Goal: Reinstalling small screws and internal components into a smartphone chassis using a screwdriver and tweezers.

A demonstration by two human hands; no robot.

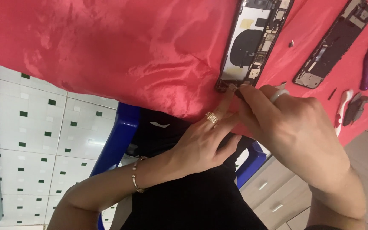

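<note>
An opened phone housing (252, 42) with bare circuit parts lies on a red satin cloth (128, 42). My left hand (205, 136), with a gold ring and a bracelet, stretches its forefinger to the housing's near end and rests on it. My right hand (294, 132), wearing a white ring, pinches a small dark piece (239, 93) at that same near corner. What the piece is cannot be made out. The two hands touch each other there.
A second stripped phone frame (333, 42) lies to the right, with a purple screwdriver (366, 68), a white-handled tool (343, 106), a grey tool (357, 108) and a tiny screw (291, 43). A blue plastic chair (116, 136) and tiled floor (35, 127) show below the cloth's edge.
</note>
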